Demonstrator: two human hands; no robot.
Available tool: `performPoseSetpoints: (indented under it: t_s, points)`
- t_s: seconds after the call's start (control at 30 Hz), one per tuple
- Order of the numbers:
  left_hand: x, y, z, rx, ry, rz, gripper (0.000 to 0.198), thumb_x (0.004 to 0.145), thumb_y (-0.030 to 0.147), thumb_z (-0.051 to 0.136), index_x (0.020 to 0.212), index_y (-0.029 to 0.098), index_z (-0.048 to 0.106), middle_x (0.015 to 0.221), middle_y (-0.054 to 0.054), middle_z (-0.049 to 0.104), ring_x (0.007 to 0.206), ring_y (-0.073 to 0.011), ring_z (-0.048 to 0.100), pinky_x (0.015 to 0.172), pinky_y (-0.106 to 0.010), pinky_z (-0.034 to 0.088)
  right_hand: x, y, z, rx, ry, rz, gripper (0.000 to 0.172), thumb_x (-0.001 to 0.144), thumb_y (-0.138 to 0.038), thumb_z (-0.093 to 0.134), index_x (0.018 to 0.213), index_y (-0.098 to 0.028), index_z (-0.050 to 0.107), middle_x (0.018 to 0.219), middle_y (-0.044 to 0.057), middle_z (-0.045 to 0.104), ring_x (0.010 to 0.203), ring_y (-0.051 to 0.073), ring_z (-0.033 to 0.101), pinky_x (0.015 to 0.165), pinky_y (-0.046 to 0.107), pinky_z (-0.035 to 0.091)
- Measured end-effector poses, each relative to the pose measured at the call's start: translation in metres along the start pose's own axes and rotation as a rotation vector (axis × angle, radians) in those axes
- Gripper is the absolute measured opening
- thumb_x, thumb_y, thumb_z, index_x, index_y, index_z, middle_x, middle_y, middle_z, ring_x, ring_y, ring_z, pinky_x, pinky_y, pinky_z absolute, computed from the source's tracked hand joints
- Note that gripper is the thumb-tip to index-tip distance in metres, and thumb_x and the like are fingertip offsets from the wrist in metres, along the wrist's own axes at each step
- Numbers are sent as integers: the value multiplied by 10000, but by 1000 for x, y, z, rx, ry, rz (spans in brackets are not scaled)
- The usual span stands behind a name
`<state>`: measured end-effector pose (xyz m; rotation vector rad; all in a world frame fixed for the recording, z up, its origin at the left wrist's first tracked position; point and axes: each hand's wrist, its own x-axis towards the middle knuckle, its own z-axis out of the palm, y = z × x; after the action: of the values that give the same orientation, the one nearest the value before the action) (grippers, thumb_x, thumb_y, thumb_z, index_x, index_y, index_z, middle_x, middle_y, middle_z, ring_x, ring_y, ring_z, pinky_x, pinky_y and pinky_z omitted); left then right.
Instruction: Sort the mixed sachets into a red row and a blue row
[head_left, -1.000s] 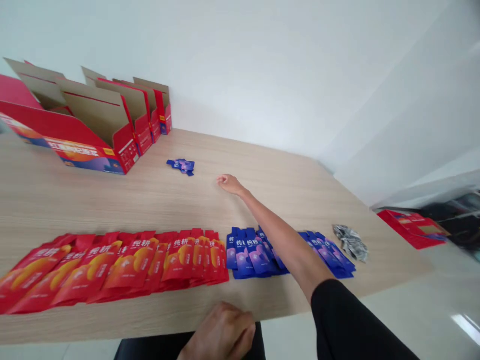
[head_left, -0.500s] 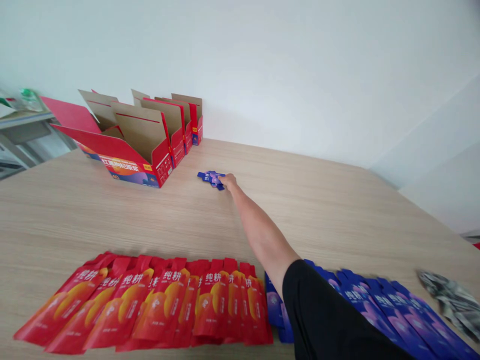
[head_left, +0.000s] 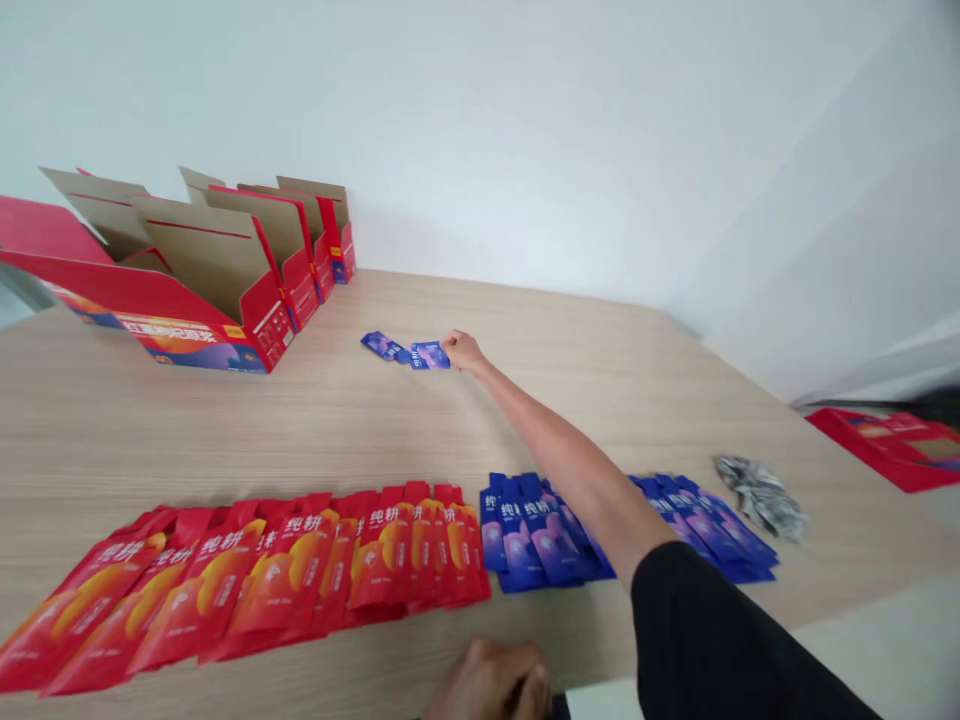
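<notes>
My right hand [head_left: 463, 352], stretched out over the middle of the table, pinches one end of a blue pouch [head_left: 430, 356]. A second blue pouch [head_left: 383, 345] lies just left of it, its end touching or overlapping the first. At the bottom edge my left hand [head_left: 491, 682] is curled closed, partly cut off and slightly blurred, with nothing visible in it. In front of me lies an overlapping row of red pouches [head_left: 289, 570]. Right of these is a row of blue pouches [head_left: 551, 535], partly covered by my right forearm.
Open red cardboard boxes [head_left: 202, 330] with raised flaps stand at the back left, near the wall. A crumpled grey-patterned cloth [head_left: 761, 497] lies on the table [head_left: 315, 430] at right. Beyond the right edge is a red box [head_left: 885, 445].
The two blue pouches, bunched together before, are now spread end to end. My left hand has come into view at the bottom. The view has turned to the right.
</notes>
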<state>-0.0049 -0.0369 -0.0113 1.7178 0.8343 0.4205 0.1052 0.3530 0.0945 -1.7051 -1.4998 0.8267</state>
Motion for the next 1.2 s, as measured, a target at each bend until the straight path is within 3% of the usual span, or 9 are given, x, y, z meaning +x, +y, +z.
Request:
performPoseSetpoints:
  t_s: [0.07, 0.17, 0.27, 0.37, 0.53, 0.67, 0.83, 1.03, 1.2]
  points:
    - [1, 10, -3, -7, 91, 71, 512, 1103, 524, 381, 835, 217, 690, 744, -30, 669, 746, -169, 629, 721, -262, 466, -34, 4, -42, 6, 33, -45, 205, 975, -158, 642, 780, -194, 591, 681, -41, 601, 507, 84, 534, 505, 190, 431]
    - [7, 21, -1, -185, 114, 88, 557, 1105, 595, 351, 881, 196, 668, 637, 10, 572, 576, -118, 542, 622, -236, 458, -110, 18, -102, 164, 43, -128, 207, 1003, -241, 630, 817, -208, 546, 678, -57, 593, 477, 81, 562, 480, 184, 460]
    - [15, 28, 6, -492, 179, 25, 551, 1072, 671, 389, 1275, 210, 615, 805, -13, 646, 501, -102, 554, 414, -189, 391, -209, 42, -134, 473, -12, -120, 336, 968, -483, 694, 841, -230, 513, 636, -65, 582, 496, 127, 616, 464, 228, 531]
    - [23, 38, 15, -688, 227, 43, 690, 1012, 747, 459, 1495, 254, 446, 1019, -81, 681, 576, -149, 653, 311, -174, 379, -307, 71, -125, 674, -29, -30, 473, 902, -668, 715, 885, -243, 508, 601, -70, 593, 440, 137, 599, 413, 236, 508]
    - [29, 46, 34, -610, 369, 6, 549, 961, 727, 600, 1020, 183, 631, 738, -8, 661, 470, -101, 576, 358, -168, 429, -408, 110, -83, 880, 33, 139, 531, 927, -739, 644, 872, -251, 444, 602, -75, 565, 394, 107, 526, 376, 216, 437]
    - [32, 44, 44, -480, 315, -78, 591, 929, 768, 604, 867, 180, 613, 549, 13, 628, 373, -88, 506, 361, -168, 378, -430, 125, -92, 777, 38, 131, 537, 940, -709, 657, 812, -224, 467, 618, -84, 452, 451, 62, 419, 412, 179, 307]
    - [34, 47, 45, -355, 156, -82, 608, 914, 791, 586, 763, 202, 569, 455, 25, 582, 324, -67, 393, 345, -170, 266, -408, 129, -135, 652, -42, 50, 529, 963, -727, 602, 849, -215, 530, 686, -67, 393, 558, 85, 347, 495, 216, 294]
    - [31, 58, 42, -256, 1, -17, 530, 990, 674, 552, 744, 206, 585, 459, 10, 617, 375, -95, 515, 373, -177, 309, -367, 131, -152, 524, -223, -20, 632, 912, -788, 603, 665, -218, 484, 627, -41, 430, 564, 107, 359, 536, 259, 274]
    - [34, 69, 40, -305, -87, -70, 482, 977, 654, 579, 823, 198, 579, 593, -30, 725, 432, -141, 674, 354, -166, 329, -359, 142, -144, 602, -153, 89, 688, 847, -812, 653, 570, -216, 449, 556, -44, 425, 534, 99, 352, 541, 258, 279]
